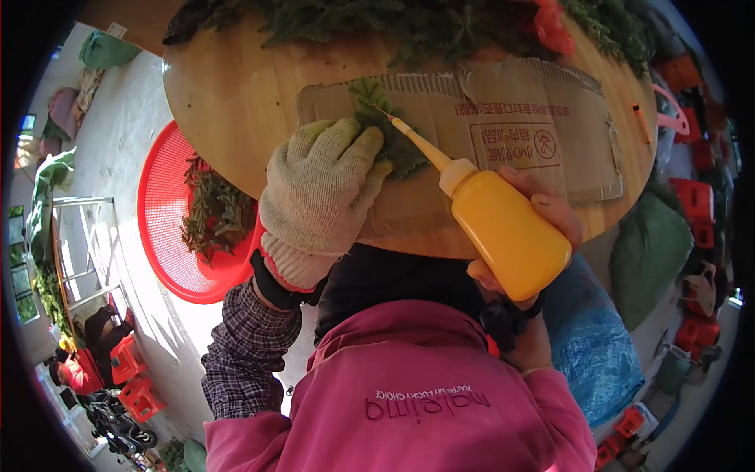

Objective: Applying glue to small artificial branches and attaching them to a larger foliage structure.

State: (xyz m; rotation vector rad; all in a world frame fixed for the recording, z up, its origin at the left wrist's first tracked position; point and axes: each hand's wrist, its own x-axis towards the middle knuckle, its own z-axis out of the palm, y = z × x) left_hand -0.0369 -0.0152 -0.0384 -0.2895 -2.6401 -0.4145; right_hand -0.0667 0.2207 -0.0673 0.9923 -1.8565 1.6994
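My left hand [318,189], in a pale knitted glove with yellowed fingertips, is closed on a green needle-leaved sprig [407,153] over the cardboard. Part of the sprig is hidden behind the gloved fingers. My bare right hand [557,211] wraps round a yellow squeeze bottle [511,232], which is tilted so that its long tapering nozzle points up and left. The nozzle's tip [387,115] is at the sprig, beside the gloved fingertips; whether they touch I cannot tell. Beneath both hands lies a flat piece of brown cardboard [425,208] with red print.
Green branches [354,20] are heaped along the far edge of the round wooden table [228,86], with red plastic [553,27] among them. An orange pen-like tool [642,123] lies at right. On the left stands a red basket [161,212] holding greenery; a blue sack [590,338] is at lower right.
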